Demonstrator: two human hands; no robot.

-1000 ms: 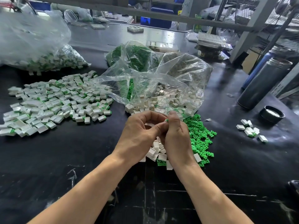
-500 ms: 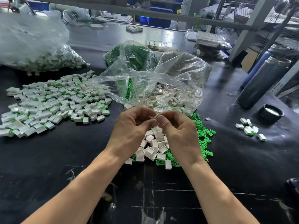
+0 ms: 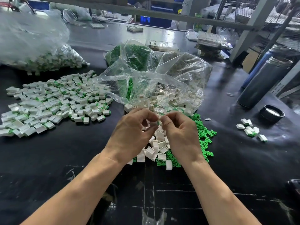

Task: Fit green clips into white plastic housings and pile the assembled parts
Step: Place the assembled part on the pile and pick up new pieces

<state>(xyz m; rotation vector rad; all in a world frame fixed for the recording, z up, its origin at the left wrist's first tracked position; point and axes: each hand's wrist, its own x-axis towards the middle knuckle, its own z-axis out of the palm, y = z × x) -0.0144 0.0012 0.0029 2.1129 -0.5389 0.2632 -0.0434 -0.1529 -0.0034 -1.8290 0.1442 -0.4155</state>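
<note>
Nearest, both forearms reach in over the black table (image 3: pixel 48 159), and the two hands meet fingertip to fingertip above the loose stock. The left hand (image 3: pixel 131 135) has its fingers curled, thumb and forefinger closed on something small; whether that is a housing I cannot tell. The right hand (image 3: pixel 180 132) pinches a green clip (image 3: pixel 158 122), a thin sliver showing between the two thumbs, probably held there so it can be pushed into a housing.

Just under the hands lie white housings (image 3: pixel 155 146), small open-topped boxes, and beside them to the right green clips (image 3: pixel 204 138), kept within easy reach.

Farther left spreads the pile of finished parts (image 3: pixel 53 104), white with a green edge showing. A few more sit apart at right (image 3: pixel 250 129).

Behind the hands, clear bags (image 3: pixel 162 82) spill more housings and clips; another bag (image 3: pixel 40 51) at far left holds white and green parts.
</note>
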